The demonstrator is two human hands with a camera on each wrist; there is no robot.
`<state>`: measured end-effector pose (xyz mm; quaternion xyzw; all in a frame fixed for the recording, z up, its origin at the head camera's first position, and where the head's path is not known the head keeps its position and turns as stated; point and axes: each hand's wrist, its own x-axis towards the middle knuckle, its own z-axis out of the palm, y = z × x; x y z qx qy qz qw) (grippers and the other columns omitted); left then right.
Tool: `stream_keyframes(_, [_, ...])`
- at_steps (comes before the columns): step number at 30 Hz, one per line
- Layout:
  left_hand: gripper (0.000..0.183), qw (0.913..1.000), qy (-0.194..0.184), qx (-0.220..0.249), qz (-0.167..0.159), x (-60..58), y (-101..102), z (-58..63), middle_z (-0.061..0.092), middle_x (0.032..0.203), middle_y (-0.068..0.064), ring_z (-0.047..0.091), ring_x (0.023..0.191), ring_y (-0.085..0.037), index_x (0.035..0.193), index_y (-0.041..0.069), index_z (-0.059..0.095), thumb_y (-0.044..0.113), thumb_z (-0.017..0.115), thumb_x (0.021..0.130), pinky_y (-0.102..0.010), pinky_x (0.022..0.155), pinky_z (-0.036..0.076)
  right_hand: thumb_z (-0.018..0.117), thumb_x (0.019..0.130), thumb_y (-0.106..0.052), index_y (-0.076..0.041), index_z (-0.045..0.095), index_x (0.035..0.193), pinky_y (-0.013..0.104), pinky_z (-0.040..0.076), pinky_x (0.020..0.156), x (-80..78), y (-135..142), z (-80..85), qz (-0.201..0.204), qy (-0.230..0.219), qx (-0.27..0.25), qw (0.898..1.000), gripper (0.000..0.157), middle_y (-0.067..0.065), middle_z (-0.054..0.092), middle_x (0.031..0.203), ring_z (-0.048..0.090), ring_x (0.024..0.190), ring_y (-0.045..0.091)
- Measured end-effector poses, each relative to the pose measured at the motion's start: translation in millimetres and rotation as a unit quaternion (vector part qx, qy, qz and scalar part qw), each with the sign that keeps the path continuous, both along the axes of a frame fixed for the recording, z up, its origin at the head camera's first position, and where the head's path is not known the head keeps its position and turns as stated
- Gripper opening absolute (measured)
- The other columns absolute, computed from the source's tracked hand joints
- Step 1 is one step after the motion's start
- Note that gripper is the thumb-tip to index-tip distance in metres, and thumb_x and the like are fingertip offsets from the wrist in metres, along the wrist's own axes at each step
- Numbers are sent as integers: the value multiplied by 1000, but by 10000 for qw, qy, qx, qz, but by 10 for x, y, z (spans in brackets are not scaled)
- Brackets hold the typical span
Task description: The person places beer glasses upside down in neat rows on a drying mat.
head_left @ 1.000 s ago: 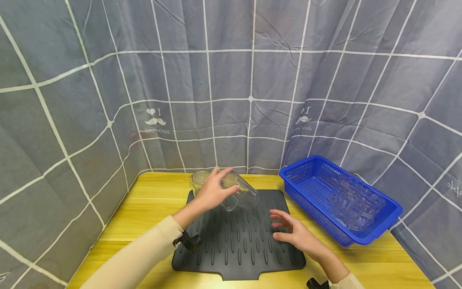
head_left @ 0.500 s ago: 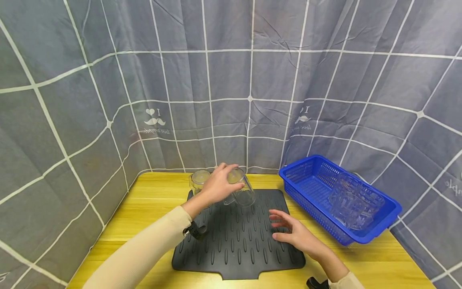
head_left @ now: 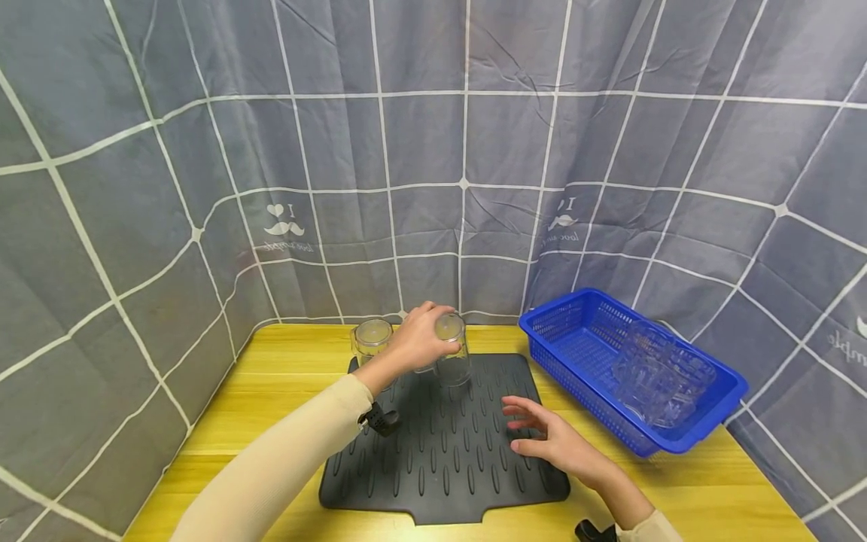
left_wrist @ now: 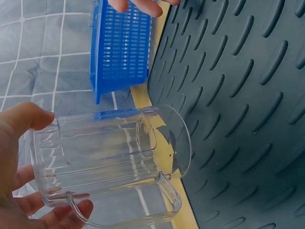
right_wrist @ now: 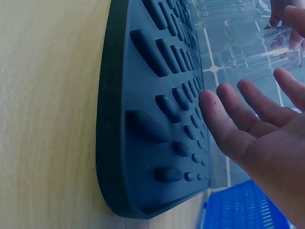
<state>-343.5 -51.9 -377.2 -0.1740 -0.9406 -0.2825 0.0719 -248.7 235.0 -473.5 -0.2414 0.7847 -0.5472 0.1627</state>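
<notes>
My left hand (head_left: pixel 421 339) grips a clear mug (left_wrist: pixel 114 148) near its base, over the back of the black ridged mat (head_left: pixel 443 459). The mug is upside down, its rim down by the mat; whether it touches I cannot tell. Its handle juts out on the side away from the blue basket in the left wrist view. Just left of this hand, another clear mug (head_left: pixel 372 338) stands upside down at the mat's back left corner, partly covered by the hand. My right hand (head_left: pixel 552 440) hovers over the mat's right side, fingers relaxed and holding nothing.
A blue perforated basket (head_left: pixel 576 376) sits to the right of the mat, with several clear glass vessels (head_left: pixel 660 376) at its near end. Under everything is a yellow wood-grain table (head_left: pixel 271 406). A grey curtain (head_left: pixel 420 226) with white lines hangs behind and around.
The mug in my left hand has swung from tilted to upright, rim down, and lowered towards the mat. That hand shifted slightly right and back. My right hand has stayed nearly still.
</notes>
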Motion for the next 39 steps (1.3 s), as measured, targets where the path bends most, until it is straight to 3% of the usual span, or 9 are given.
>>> stream_keyframes(18, [66, 9986, -469, 174, -154, -97, -13, -62, 49, 148, -9, 46, 134, -35, 147, 21, 54, 27, 78, 86, -54, 102, 45, 66, 99, -23, -21, 37, 155, 29, 52, 93, 13, -12, 42, 84, -94, 12, 9999, 63, 25, 38, 154, 44, 135, 49])
stream_keyframes(39, [64, 9981, -581, -18, -209, -192, -42, -150, 48, 150, -12, 42, 140, -37, 144, 17, 57, 21, 77, 83, -55, 108, 42, 67, 98, -20, -21, 39, 154, 29, 53, 92, 26, -33, 14, 62, -130, -35, 9999, 62, 25, 40, 153, 45, 134, 49])
